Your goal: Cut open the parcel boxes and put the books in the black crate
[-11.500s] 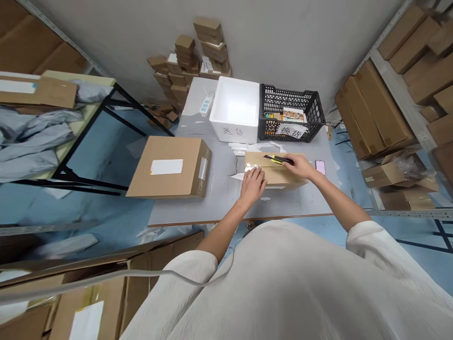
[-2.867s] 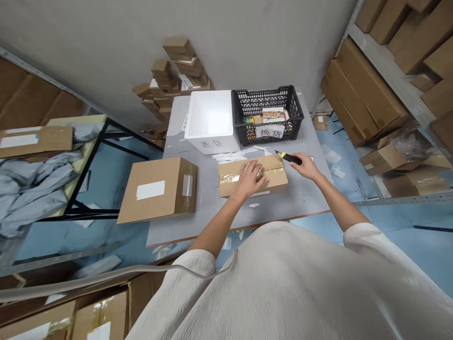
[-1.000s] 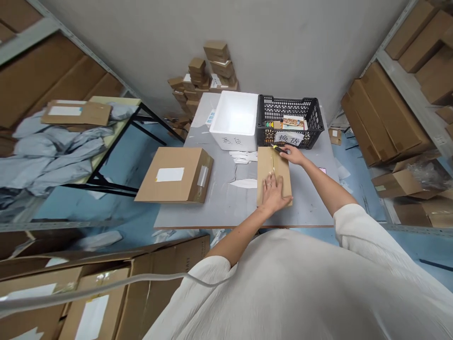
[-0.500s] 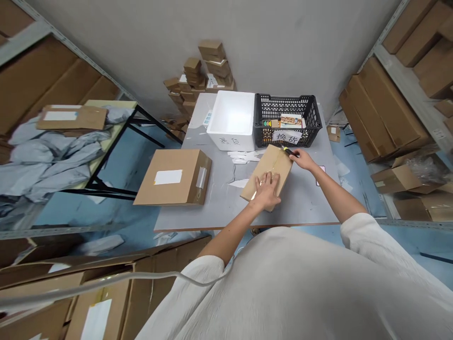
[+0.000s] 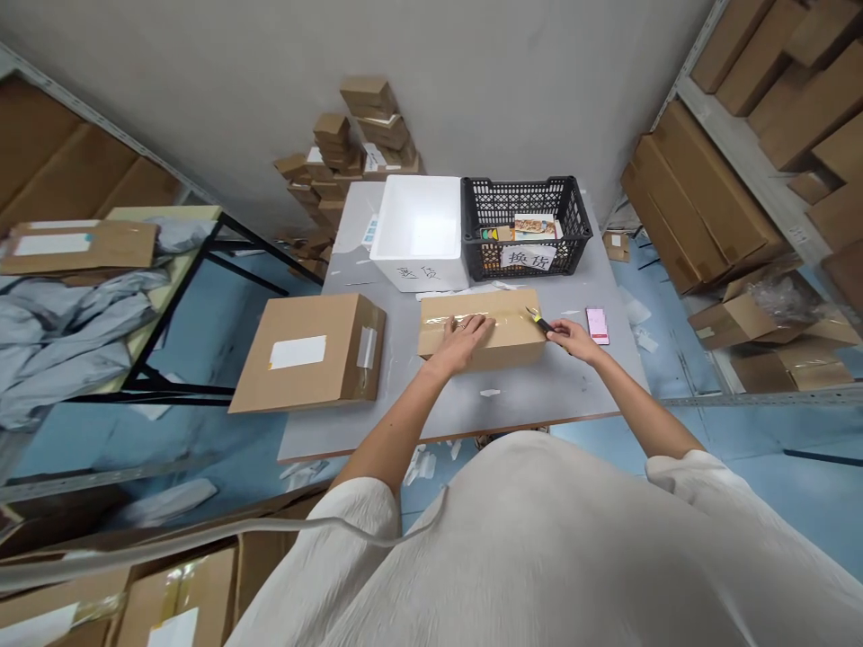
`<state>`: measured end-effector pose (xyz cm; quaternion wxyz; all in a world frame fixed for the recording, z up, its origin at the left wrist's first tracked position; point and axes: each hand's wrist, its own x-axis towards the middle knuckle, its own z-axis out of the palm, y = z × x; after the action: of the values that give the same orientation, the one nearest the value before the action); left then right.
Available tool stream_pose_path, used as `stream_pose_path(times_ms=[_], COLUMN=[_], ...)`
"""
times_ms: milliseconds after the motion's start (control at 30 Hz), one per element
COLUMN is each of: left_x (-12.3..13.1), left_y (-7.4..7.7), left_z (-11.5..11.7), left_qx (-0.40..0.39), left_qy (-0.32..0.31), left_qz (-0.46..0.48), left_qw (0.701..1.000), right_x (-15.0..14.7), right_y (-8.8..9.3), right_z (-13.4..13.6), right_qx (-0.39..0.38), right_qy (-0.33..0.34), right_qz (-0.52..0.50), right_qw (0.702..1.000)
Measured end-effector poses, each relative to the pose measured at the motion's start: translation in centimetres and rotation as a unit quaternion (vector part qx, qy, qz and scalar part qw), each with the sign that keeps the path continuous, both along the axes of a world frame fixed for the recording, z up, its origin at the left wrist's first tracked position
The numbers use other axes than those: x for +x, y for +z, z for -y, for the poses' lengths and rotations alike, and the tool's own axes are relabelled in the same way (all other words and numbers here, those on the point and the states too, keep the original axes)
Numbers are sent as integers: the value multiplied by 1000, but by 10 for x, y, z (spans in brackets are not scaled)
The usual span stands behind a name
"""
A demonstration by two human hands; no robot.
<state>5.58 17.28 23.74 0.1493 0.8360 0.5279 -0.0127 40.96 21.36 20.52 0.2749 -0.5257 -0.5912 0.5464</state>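
A long taped cardboard box (image 5: 512, 337) lies crosswise on the grey table (image 5: 526, 400) in front of me. My left hand (image 5: 465, 340) rests flat on its top, fingers spread. My right hand (image 5: 572, 337) is closed round a yellow and black utility knife (image 5: 539, 322), whose tip touches the box's right end at the tape seam.
A larger labelled cardboard box (image 5: 306, 352) overhangs the table's left edge. A white foam box (image 5: 422, 229) and a black plastic crate (image 5: 524, 226) stand at the back. A pink phone (image 5: 597, 324) lies right of my hand. Stacked cartons fill the shelves at right.
The long box has turned from lengthwise through a diagonal to crosswise. My left hand stayed on its top. My right hand with the knife came from the far end to the right end.
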Motion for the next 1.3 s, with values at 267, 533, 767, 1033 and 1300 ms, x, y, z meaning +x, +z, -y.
stream_pose_path(times_ms=[267,533,767,1033,1300], left_x=[29,83,95,101,100], left_y=[3,7,5,6,7], left_z=[3,-17,-17,-14,-10], left_qx=[20,13,-5,-6,-2], left_qy=[58,4,4,10,4], left_qz=[49,83,52,36,30], left_qw=[997,996,999,999,1000], right_x=[18,56,62,57,51], right_y=[12,37,48,31,20], right_z=[15,-10,-21,-54,-69], right_qx=[-26,-8,37,162,196], right_qy=[17,2,49,114,154], right_qz=[-14,59,126,245,296], right_qw=[999,998,990,949,922])
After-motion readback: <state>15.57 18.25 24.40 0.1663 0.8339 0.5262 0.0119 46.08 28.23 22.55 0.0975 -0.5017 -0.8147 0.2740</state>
